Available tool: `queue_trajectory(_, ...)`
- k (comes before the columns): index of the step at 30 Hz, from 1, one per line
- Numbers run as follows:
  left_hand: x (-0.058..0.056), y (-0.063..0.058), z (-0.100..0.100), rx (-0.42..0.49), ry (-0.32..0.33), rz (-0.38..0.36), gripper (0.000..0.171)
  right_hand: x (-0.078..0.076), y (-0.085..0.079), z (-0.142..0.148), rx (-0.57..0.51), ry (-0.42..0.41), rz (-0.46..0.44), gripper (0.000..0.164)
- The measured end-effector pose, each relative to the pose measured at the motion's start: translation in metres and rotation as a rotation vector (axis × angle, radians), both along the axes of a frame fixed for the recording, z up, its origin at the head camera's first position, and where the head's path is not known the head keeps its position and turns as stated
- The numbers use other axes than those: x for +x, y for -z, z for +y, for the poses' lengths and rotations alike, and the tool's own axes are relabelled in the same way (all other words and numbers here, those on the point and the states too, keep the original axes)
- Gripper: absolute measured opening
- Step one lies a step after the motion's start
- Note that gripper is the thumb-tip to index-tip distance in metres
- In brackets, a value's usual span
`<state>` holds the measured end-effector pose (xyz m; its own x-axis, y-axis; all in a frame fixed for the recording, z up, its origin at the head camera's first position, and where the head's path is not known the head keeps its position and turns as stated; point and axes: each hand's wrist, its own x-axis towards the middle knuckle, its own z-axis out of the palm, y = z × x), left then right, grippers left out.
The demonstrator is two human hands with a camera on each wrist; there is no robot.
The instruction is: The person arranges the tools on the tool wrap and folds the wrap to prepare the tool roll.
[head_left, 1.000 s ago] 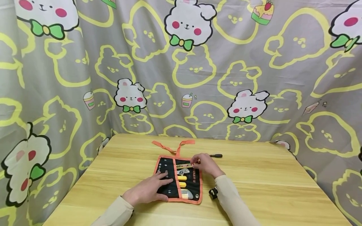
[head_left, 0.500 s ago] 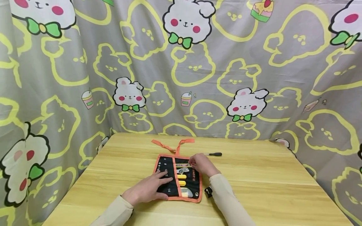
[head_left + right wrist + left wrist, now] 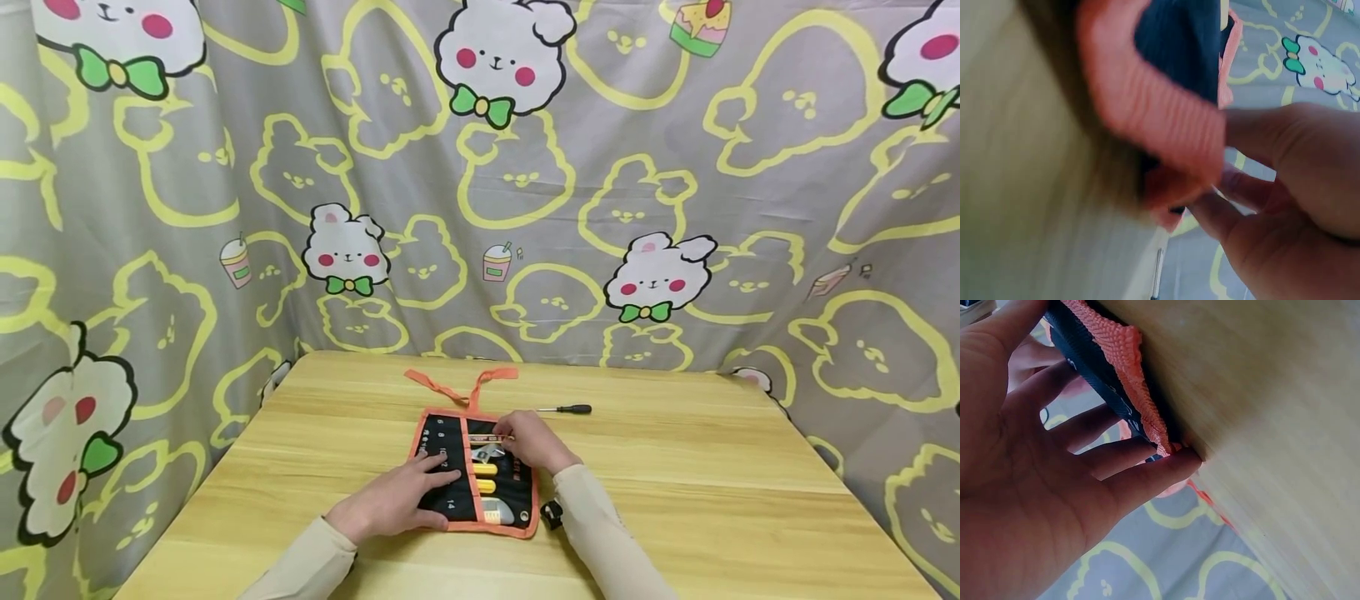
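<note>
A black tool roll (image 3: 450, 479) with orange edging lies unrolled on the table. My left hand (image 3: 401, 500) rests flat on its numbered left part, fingers spread; in the left wrist view those fingers (image 3: 1141, 478) reach along the orange edge (image 3: 1138, 394). At the upper right pockets, my right hand (image 3: 534, 440) pinches the end of a slim tool with a printed label (image 3: 482, 438), its other end at the pocket band. Below it an adjustable wrench (image 3: 489, 452), two yellow handles (image 3: 486, 470) and a grey rounded tool (image 3: 497, 511) stick out of the pockets.
A screwdriver (image 3: 575, 409) with a black handle lies behind my right hand. Orange tie straps (image 3: 471, 392) stretch from the roll toward the back of the wooden table (image 3: 712, 467). A patterned curtain (image 3: 547, 192) hangs behind and at both sides.
The slim labelled tool, tilted a second ago, now lies straighter across the roll. My right hand has moved slightly left and down with it. The left hand stays in place.
</note>
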<state>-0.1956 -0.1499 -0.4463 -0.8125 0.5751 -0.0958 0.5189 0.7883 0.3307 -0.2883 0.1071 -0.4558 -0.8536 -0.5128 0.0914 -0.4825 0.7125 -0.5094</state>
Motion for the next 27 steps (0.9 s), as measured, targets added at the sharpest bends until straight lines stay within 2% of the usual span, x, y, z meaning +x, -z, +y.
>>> queue_trajectory(4,0.000,0.000,0.001,-0.005,0.002,0.001,0.070,0.000,-0.001,0.005,-0.046,0.042,-0.091,0.018)
queue_trajectory(7,0.001,0.000,0.001,-0.005,0.000,-0.004,0.070,0.000,-0.002,0.009,-0.059,0.060,-0.117,0.021)
queue_trajectory(12,0.002,-0.001,0.002,0.002,-0.006,-0.012,0.070,0.000,-0.003,0.014,-0.059,0.075,-0.136,0.023)
queue_trajectory(20,0.003,-0.002,0.002,-0.001,-0.009,-0.007,0.070,0.002,-0.004,0.011,-0.034,0.153,-0.131,0.030)
queue_trajectory(27,0.002,-0.002,0.000,0.006,-0.012,-0.020,0.070,0.001,-0.004,0.005,-0.017,0.089,-0.121,0.029)
